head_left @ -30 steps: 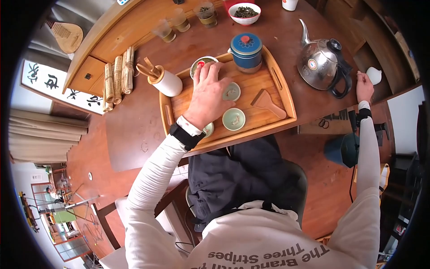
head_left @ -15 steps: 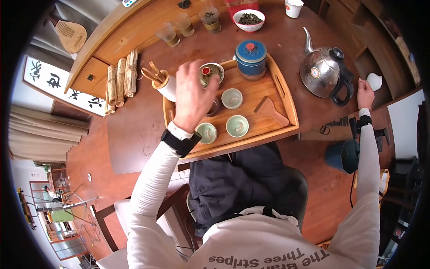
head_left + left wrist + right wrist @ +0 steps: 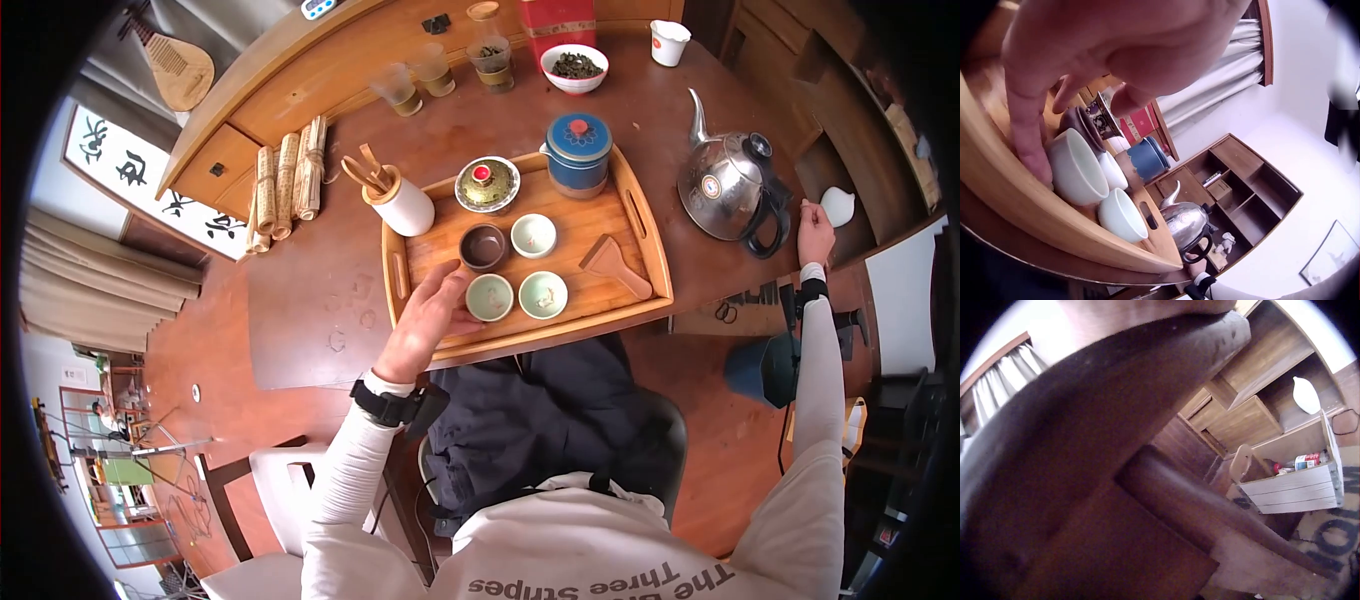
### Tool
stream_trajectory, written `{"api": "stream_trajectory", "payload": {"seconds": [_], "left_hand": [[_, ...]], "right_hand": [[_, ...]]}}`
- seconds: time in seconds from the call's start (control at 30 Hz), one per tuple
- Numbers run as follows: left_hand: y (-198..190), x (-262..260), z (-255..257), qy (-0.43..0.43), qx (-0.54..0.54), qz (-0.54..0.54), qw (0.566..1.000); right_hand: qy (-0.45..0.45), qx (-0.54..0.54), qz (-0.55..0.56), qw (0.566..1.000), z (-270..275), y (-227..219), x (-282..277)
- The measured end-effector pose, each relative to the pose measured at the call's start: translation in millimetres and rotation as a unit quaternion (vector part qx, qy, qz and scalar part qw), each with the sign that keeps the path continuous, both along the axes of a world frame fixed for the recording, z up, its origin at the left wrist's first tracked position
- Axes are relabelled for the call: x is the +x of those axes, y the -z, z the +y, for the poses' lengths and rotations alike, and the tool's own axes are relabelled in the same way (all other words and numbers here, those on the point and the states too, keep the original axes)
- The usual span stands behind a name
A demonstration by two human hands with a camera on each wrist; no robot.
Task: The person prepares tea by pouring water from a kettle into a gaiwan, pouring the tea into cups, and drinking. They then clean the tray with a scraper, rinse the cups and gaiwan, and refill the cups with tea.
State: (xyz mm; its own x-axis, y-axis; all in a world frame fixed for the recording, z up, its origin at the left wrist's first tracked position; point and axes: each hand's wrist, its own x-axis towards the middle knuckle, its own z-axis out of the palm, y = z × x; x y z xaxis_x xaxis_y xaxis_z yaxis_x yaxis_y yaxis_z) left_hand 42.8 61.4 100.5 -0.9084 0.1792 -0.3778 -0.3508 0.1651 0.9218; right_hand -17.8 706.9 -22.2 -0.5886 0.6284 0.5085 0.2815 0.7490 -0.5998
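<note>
My left hand (image 3: 425,318) is at the near left of the wooden tray (image 3: 652,255), its fingers beside a pale green teacup (image 3: 490,298). In the left wrist view a fingertip (image 3: 1036,167) is right at that cup's wall, with the thumb apart from it. Two more pale cups (image 3: 543,296) and a dark brown cup (image 3: 484,247) stand close by. Behind them sits a lidded bowl (image 3: 487,190) with a red knob. At the table's right edge rests my right hand (image 3: 815,238), its fingers relaxed and partly hidden; nothing shows in it.
A blue lidded pot (image 3: 578,155) and a brown wooden scraper-like tool (image 3: 615,268) are on the tray. Left of it stands a white tool holder (image 3: 404,208). A steel kettle (image 3: 722,190) stands near my right hand. Glasses and a bowl of tea leaves (image 3: 576,68) line the back.
My left hand has come away from the lidded bowl's knob and moved towards me, down to the near left teacup. The right hand stays at the table edge.
</note>
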Motion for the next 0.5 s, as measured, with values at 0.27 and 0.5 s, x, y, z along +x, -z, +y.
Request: {"api": "stream_trajectory", "payload": {"seconds": [0.27, 0.5], "left_hand": [[13.9, -22.6, -3.5, 0.022, -0.294, 0.061, 0.954], [-12.3, -85.6, 21.4, 0.005, -0.410, 0.441, 0.798]], "right_hand": [[-0.004, -0.012, 0.015, 1.000, -4.2, -2.4, 0.0], [-0.057, -0.111, 0.052, 0.991, 8.1, -0.5, -4.7]]}}
